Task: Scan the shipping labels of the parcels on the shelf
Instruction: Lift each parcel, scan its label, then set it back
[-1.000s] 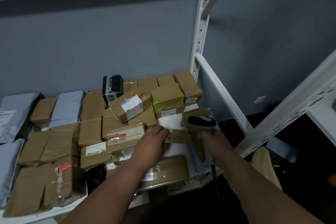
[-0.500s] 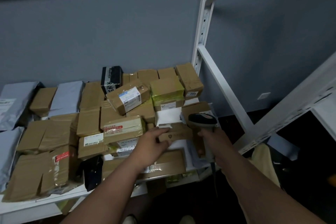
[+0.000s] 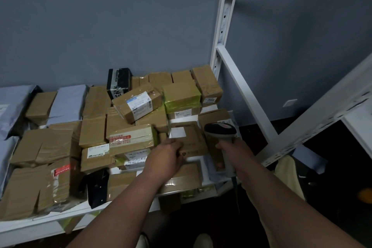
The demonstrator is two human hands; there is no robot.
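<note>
My left hand (image 3: 166, 157) grips the near left edge of a flat brown parcel (image 3: 191, 140) and tilts it up, so its white shipping label (image 3: 178, 132) faces me. My right hand (image 3: 233, 152) holds a grey handheld barcode scanner (image 3: 220, 131) by its handle, the dark head just right of the parcel. Both sit at the right end of a white shelf (image 3: 30, 227) stacked with many brown cardboard parcels.
A labelled brown box (image 3: 137, 104) lies atop the pile, yellow-green boxes (image 3: 181, 96) behind the held parcel, grey mailer bags (image 3: 12, 106) at left. A white shelf upright (image 3: 222, 26) and diagonal braces stand to the right. My shoes show at the bottom.
My left hand has tipped the flat parcel up from the pile, turning its white label into view. The scanner stays beside it on the right.
</note>
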